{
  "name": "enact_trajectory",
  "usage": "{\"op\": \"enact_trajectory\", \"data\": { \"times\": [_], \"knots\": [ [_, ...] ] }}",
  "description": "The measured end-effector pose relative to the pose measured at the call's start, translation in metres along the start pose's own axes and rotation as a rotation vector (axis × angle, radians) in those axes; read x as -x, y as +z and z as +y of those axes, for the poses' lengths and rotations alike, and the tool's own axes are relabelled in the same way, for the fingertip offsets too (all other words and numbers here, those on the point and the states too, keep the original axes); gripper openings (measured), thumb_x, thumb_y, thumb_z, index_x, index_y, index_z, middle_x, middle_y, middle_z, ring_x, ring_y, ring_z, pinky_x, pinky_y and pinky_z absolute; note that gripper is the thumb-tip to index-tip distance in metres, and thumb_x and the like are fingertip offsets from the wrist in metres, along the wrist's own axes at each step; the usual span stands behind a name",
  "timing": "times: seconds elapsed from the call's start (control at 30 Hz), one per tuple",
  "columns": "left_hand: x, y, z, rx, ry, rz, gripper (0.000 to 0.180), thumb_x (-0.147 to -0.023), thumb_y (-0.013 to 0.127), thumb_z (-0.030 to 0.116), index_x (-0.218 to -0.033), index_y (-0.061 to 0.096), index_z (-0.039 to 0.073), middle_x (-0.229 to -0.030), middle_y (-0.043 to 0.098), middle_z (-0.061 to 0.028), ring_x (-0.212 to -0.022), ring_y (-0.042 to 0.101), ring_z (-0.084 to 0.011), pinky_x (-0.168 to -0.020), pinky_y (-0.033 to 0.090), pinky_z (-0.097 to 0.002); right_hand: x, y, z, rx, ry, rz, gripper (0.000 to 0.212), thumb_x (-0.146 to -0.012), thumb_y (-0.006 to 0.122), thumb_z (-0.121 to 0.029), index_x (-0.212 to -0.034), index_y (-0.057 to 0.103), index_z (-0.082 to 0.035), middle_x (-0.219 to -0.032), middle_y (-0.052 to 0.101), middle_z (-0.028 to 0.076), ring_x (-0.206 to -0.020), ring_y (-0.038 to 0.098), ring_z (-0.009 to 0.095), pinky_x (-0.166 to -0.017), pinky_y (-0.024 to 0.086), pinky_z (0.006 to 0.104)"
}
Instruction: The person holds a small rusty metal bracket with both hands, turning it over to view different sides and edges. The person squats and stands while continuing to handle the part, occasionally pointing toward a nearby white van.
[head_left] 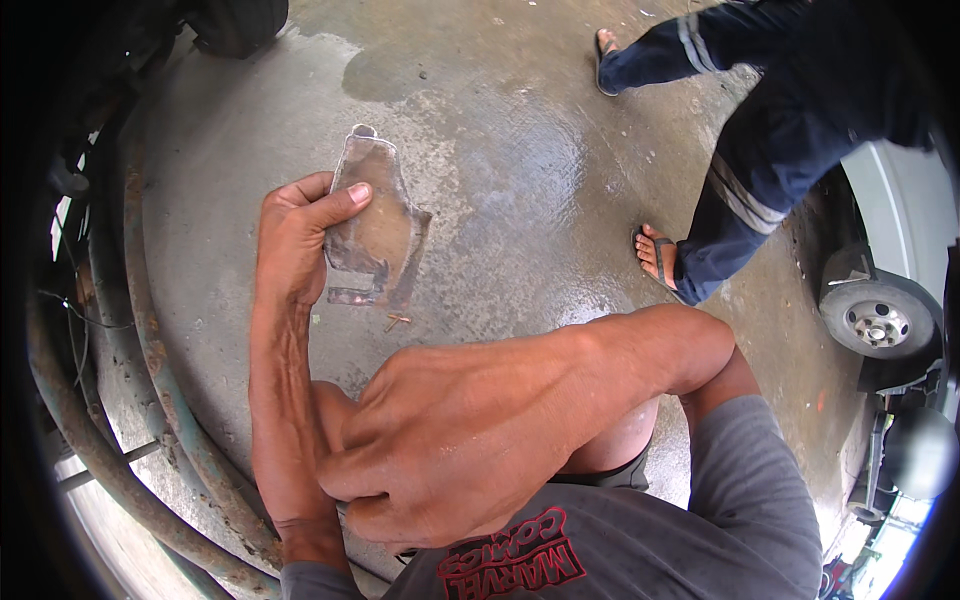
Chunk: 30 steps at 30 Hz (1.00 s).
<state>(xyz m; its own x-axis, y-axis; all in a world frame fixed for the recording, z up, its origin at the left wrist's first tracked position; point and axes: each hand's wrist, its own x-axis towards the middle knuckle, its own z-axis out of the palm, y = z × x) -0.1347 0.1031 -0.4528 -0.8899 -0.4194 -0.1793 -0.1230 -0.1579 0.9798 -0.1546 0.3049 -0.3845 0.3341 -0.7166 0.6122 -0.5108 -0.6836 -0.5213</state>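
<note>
My left hand (305, 230) pinches a flat, irregularly cut sheet piece (375, 225) by its left edge, with the thumb on top. The piece is brownish-grey and looks partly see-through, with a pale upper rim and a slot-like cut-out near its lower end. Close to the camera, my right hand (430, 450) is curled in against my left forearm. Its fingers are folded under, so whatever they may hold is hidden. A small brown stick-like bit (397, 320) shows just below the sheet piece.
Wet, grey concrete floor (500, 180) lies ahead. At the right stands a person in dark trousers (750, 190) and sandals, beside a pale vehicle's wheel (878, 318). Rusty curved metal tubes (150, 330) run along the left, with a dark round object (238, 22) at upper left.
</note>
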Motion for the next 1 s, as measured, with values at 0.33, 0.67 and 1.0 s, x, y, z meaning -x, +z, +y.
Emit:
{"op": "enact_trajectory", "data": {
  "times": [0.33,0.67,1.0],
  "knots": [
    [0.001,0.008,0.003,0.005,0.038,0.003,0.016,-0.086,0.075,0.005,-0.095,0.073,-0.008,-0.078,0.073,-0.012,-0.062,0.066,-0.0121,-0.057,0.054,-0.0255,0.004,-0.008,0.017,0.036,0.063,0.044,0.024,-0.083,0.074,-0.023,-0.077,0.06,-0.005,-0.08,0.055,0.007,-0.066,0.063,0.025,-0.054,0.051,0.0377],
    [0.008,0.012,0.006,-0.166,0.121,0.004,0.011,-0.084,0.077,0.009,-0.088,0.074,-0.001,-0.074,0.07,-0.0043,-0.063,0.061,-0.0086,-0.06,0.048,-0.0259,0.033,-0.078,0.073,0.337,0.779,0.713,0.028,-0.091,0.071,-0.028,-0.095,0.07,0.0,-0.086,0.071,0.013,-0.074,0.068,0.022,-0.066,0.054,0.0396],
    [0.008,0.007,0.001,-0.217,0.128,-0.014,0.013,-0.083,0.079,0.012,-0.087,0.074,0.0,-0.072,0.069,-0.0033,-0.063,0.06,-0.0081,-0.061,0.047,-0.0256,0.062,-0.066,0.12,-0.102,0.927,0.421,0.052,-0.086,0.08,-0.031,-0.123,0.064,0.002,-0.114,0.07,0.02,-0.105,0.068,0.029,-0.092,0.053,0.0443]
  ]
}}
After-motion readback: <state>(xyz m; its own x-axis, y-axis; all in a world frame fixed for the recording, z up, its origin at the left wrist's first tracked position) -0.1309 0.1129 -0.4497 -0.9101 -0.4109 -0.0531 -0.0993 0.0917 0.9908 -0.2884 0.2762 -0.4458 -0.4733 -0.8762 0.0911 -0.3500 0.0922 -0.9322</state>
